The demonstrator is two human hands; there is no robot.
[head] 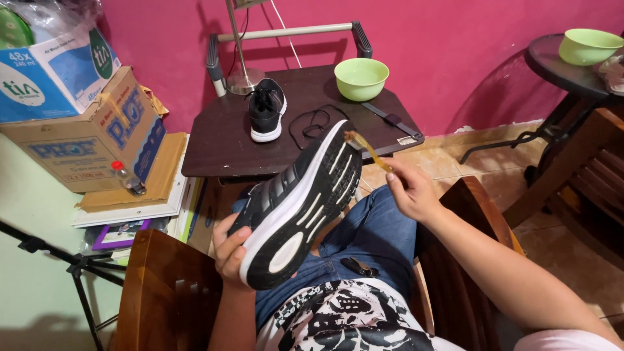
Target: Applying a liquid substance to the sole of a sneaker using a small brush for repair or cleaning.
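Presently we list one black running shoe with a white midsole, held sole-up over our lap, its toe pointing away toward the dark tabletop. Our left hand is closed around the heel end from below, fingers wrapped over the edge; our right hand is pinched shut on a thin yellowish brush, whose tip sits just at the toe of the sole. The two hands are well apart. Handling, as we judge it: light, with a flexible rubber outsole and a soft fabric upper that would give under pressure; the grooved tread offers good purchase, and nothing about it looks fragile. The heel counter and the midsole rim seem the firmest places to take hold; the toe would flex more. The brush looks slight and stiff enough, best held near its lower end as now. Also entered: the matching shoe upright on the tabletop, a loose black lace beside it, a green bowl near the far edge, a second green bowl on a round side table, cardboard boxes stacked to the left.
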